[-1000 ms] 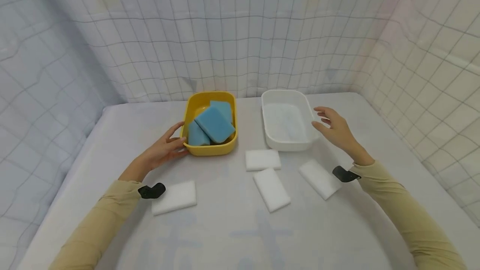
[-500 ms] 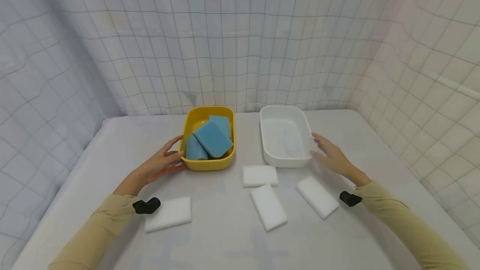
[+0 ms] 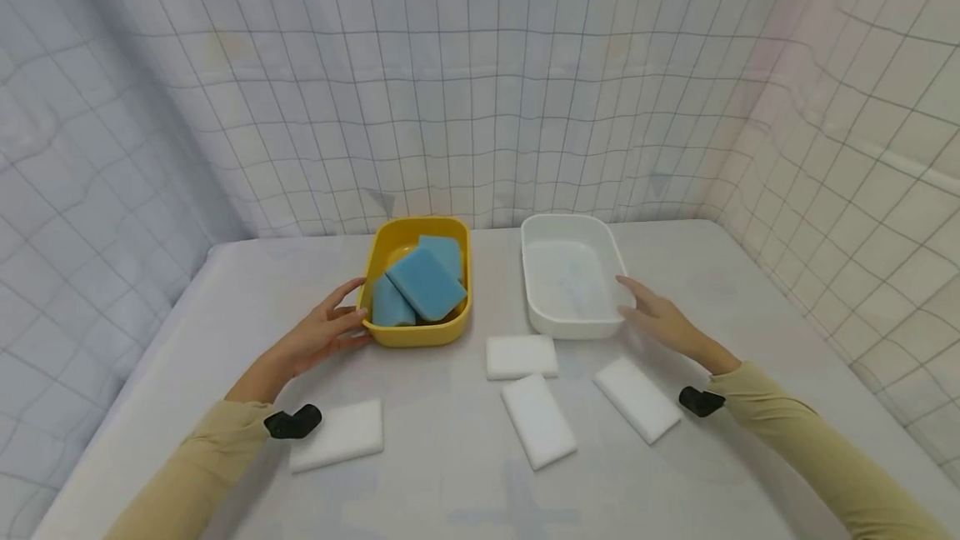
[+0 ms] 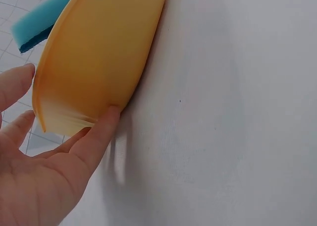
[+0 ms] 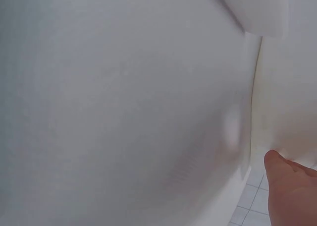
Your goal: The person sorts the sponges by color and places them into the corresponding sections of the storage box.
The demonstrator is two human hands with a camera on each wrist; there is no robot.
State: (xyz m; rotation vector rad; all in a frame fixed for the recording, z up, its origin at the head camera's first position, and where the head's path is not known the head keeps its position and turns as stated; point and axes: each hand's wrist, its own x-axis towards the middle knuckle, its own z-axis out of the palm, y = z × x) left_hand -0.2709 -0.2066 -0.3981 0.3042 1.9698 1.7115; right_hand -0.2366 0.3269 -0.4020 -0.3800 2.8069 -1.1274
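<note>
A yellow tub holds several blue sponges. My left hand is at its left side, fingers spread along the rim and wall. Seen from the left wrist, a fingertip meets the tub wall low down, and one sponge shows a dark blue layer. To the right stands a white tub with nothing in it. My right hand reaches its right side with extended fingers. In the right wrist view the thumb is right at the tub's pale wall.
White rectangular sponge-like blocks lie in front of the tubs: one near the white tub, one below it, one to the right, and another beside the left wrist. Grid-patterned cloth hangs behind the table.
My right hand has moved in to the white tub's right side, its fingers straightening. My left hand stays at the yellow tub. The head view has tilted up, so everything sits lower.
</note>
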